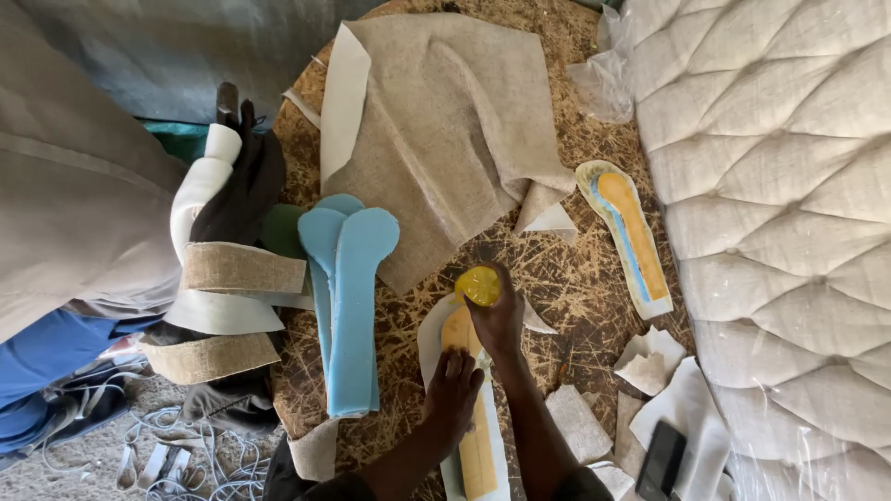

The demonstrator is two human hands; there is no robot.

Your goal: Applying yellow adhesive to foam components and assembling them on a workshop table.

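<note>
Left hand (452, 390) pressed flat, fingers spread, on a glue-smeared insole (475, 443) atop the round board (566, 278), right hand (498, 320) clamped around a yellow sponge (479, 285) beside blue foam soles (351, 306).

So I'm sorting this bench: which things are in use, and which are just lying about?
In use:
left hand pressing the white insole
right hand holding the yellow sponge

Lying about:
blue foam soles
burlap sheet
glued insole
fabric scraps
black phone
</note>
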